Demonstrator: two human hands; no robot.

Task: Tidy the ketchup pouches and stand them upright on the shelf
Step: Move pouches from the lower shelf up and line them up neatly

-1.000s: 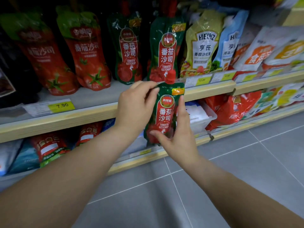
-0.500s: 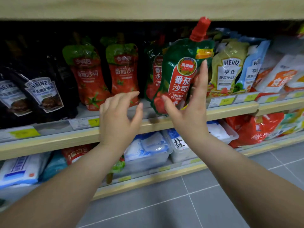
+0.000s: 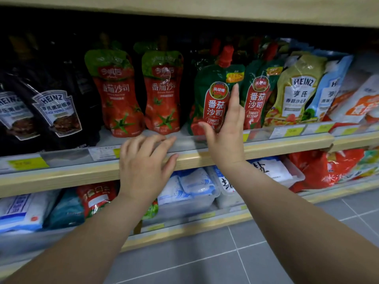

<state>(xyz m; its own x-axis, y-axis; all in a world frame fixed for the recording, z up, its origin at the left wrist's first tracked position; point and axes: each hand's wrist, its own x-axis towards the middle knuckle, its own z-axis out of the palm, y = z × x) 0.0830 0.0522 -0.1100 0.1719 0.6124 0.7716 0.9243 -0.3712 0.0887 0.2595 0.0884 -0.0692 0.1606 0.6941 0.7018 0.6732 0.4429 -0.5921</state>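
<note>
A green ketchup pouch (image 3: pixel 213 99) with a red cap stands upright on the middle shelf (image 3: pixel 276 146). My right hand (image 3: pixel 227 136) grips its right side, thumb on its lower front and fingers straight up along its edge. A second green pouch (image 3: pixel 257 95) stands just to its right, partly hidden by my fingers. Two red ketchup pouches (image 3: pixel 117 93) (image 3: pixel 163 93) stand upright to the left. My left hand (image 3: pixel 145 160) hovers open with spread fingers over the shelf's front edge, below the red pouches, holding nothing.
Black Heinz pouches (image 3: pixel 55 113) fill the shelf's left end, and Heinz dressing pouches (image 3: pixel 297 91) lean at the right. A wooden shelf board (image 3: pixel 184 7) hangs close overhead. Salt bags (image 3: pixel 190 185) and a clear tub lie on the lower shelf, above a grey tiled floor (image 3: pixel 266 259).
The green pouch went from both hands below the shelf up onto the shelf, where it now stands. My left hand let go and moved to the shelf's front edge.
</note>
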